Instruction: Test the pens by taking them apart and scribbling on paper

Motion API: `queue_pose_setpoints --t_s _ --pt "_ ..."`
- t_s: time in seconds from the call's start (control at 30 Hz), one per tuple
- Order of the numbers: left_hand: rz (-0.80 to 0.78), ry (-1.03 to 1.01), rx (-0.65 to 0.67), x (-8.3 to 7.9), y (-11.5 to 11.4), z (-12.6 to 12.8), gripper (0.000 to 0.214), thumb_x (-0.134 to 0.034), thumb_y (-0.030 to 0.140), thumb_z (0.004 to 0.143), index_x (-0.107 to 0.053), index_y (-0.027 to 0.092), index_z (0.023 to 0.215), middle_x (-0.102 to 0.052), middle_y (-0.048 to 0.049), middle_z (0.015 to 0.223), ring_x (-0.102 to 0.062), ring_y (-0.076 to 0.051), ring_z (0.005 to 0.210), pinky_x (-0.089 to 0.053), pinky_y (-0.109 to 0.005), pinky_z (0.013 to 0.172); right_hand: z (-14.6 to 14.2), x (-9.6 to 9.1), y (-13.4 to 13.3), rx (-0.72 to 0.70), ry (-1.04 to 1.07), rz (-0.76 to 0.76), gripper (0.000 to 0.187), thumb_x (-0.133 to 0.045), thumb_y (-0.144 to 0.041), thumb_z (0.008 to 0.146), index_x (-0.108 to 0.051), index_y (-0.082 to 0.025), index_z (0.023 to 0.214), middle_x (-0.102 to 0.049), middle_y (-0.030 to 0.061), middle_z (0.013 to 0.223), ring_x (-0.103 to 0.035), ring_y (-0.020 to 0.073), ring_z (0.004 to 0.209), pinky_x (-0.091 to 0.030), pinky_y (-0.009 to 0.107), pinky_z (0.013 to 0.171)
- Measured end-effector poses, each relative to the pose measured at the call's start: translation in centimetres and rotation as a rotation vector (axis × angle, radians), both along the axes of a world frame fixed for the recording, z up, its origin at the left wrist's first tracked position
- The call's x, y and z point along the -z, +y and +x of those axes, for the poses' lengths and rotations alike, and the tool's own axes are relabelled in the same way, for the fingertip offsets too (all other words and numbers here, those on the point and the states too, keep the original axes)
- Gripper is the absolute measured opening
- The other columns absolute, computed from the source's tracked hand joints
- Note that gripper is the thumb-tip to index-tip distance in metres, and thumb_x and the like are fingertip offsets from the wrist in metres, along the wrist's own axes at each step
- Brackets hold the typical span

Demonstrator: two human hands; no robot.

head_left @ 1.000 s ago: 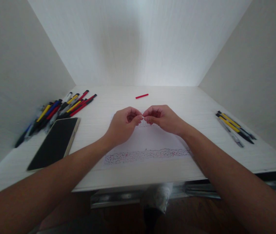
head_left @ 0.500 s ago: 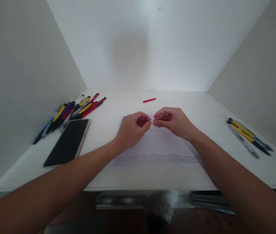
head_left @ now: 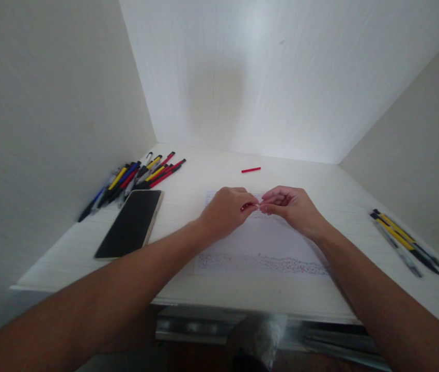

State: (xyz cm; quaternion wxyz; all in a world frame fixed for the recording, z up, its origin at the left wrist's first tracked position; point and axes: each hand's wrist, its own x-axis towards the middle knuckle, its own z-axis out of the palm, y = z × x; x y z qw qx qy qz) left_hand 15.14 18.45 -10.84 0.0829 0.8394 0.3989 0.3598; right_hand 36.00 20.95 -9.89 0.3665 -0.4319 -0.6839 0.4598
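Observation:
My left hand (head_left: 225,214) and my right hand (head_left: 297,211) meet fingertip to fingertip above a white sheet of paper (head_left: 269,240). Both are closed in a pinch, thumb against fingers. Something tiny and pale seems to sit between the fingertips, too small to name. Bands of small dark and red marks run along the near and far parts of the sheet. Beyond the hands lies a thin red stick (head_left: 251,169), like a pen barrel.
A black-screened phone (head_left: 129,225) lies left of the paper. Behind it is a pile of pens (head_left: 134,178) in several colours. A few yellow, black and clear pens (head_left: 405,240) lie at the right. White panels enclose the desk (head_left: 219,297) at the back and sides.
The head view has shifted and tilted, so the desk appears further right. My left fingers have folded closer together, and the fingertips of both hands now meet more tightly.

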Motion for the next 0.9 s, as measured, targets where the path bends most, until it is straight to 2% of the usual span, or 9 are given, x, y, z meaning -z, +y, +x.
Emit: queue_pose_setpoints --t_s 0.13,0.23,0.37,0.43,0.5,0.6,0.7,0.8,0.9 --pt "-0.010 -0.017 0.012 -0.1 -0.2 0.2 0.019 -0.056 0.019 0.094 -0.075 0.018 0.091 -0.070 -0.0037 0.085 -0.060 -0.014 0.074 -0.046 -0.029 0.072 0.2 -0.2 -0.2 -0.030 0.005 0.021 0.027 -0.086 -0.033 0.066 -0.071 -0.020 0.085 -0.074 0.0040 0.078 -0.068 0.0175 0.071 -0.055 0.037 0.070" --pt "-0.026 -0.014 -0.019 -0.1 -0.7 0.6 0.018 -0.055 0.017 0.095 -0.070 0.016 0.085 -0.066 -0.0048 0.084 -0.056 -0.014 0.071 -0.046 -0.029 0.071 0.5 -0.7 0.4 -0.055 -0.065 0.117 0.025 -0.078 -0.041 0.078 -0.071 -0.019 0.090 -0.074 0.0053 0.083 -0.066 0.0167 0.068 -0.054 0.036 0.067" --pt "-0.029 0.037 -0.013 0.2 -1.2 1.3 0.013 -0.055 0.016 0.094 -0.065 0.016 0.086 -0.065 -0.0057 0.088 -0.056 -0.017 0.078 -0.048 -0.032 0.077 -0.3 -1.1 4.0 0.057 -0.419 0.536 0.020 -0.061 -0.035 0.093 -0.073 -0.019 0.095 -0.073 0.0087 0.097 -0.066 0.0212 0.083 -0.053 0.039 0.075" --pt "-0.024 0.057 0.003 0.3 -1.4 1.5 0.012 -0.054 0.017 0.095 -0.064 0.016 0.087 -0.065 -0.0064 0.090 -0.057 -0.018 0.084 -0.048 -0.033 0.080 -1.3 -1.0 6.7 0.014 -0.643 0.754 0.021 -0.055 -0.023 0.095 -0.073 -0.020 0.107 -0.070 0.0108 0.111 -0.064 0.0240 0.098 -0.050 0.043 0.089" --pt "-0.022 0.055 0.000 0.3 -1.4 1.6 0.013 -0.054 0.018 0.095 -0.063 0.015 0.087 -0.065 -0.0066 0.090 -0.057 -0.019 0.086 -0.048 -0.034 0.082 -2.3 -0.6 9.5 -0.029 -0.857 0.866 0.028 -0.052 -0.013 0.094 -0.072 -0.019 0.112 -0.066 0.0141 0.123 -0.058 0.0283 0.113 -0.046 0.044 0.095" --pt "-0.016 0.039 -0.053 0.1 -1.1 1.3 0.012 -0.054 0.018 0.095 -0.062 0.016 0.086 -0.065 -0.0065 0.089 -0.056 -0.019 0.085 -0.048 -0.034 0.081 -3.0 0.0 12.8 -0.042 -1.126 0.880 0.032 -0.049 -0.014 0.096 -0.069 -0.019 0.119 -0.061 0.0157 0.133 -0.055 0.0326 0.113 -0.045 0.045 0.088" --pt "0.006 0.045 -0.117 -0.2 -0.4 0.8 0.013 -0.053 0.018 0.095 -0.061 0.016 0.085 -0.064 -0.0071 0.088 -0.055 -0.019 0.083 -0.047 -0.036 0.081 -2.8 0.4 14.3 -0.055 -1.221 0.875 0.030 -0.044 -0.020 0.099 -0.070 -0.019 0.115 -0.064 0.0160 0.127 -0.055 0.0336 0.110 -0.043 0.044 0.082" --pt "0.029 0.059 -0.188 -0.4 0.1 0.2 0.015 -0.051 0.019 0.095 -0.062 0.016 0.085 -0.064 -0.0075 0.088 -0.054 -0.020 0.083 -0.046 -0.037 0.081 -2.1 0.5 13.8 -0.054 -1.229 0.891 0.029 -0.041 -0.019 0.100 -0.069 -0.017 0.110 -0.064 0.0174 0.122 -0.053 0.0330 0.109 -0.041 0.043 0.082" --pt "0.039 0.045 -0.261 -0.4 0.5 -0.3 0.016 -0.050 0.020 0.095 -0.063 0.016 0.086 -0.065 -0.0076 0.088 -0.054 -0.021 0.083 -0.045 -0.039 0.082 -1.4 0.3 11.7 -0.056 -1.193 0.970 0.028 -0.039 -0.015 0.099 -0.066 -0.014 0.107 -0.066 0.0175 0.111 -0.052 0.0309 0.102 -0.040 0.041 0.082"
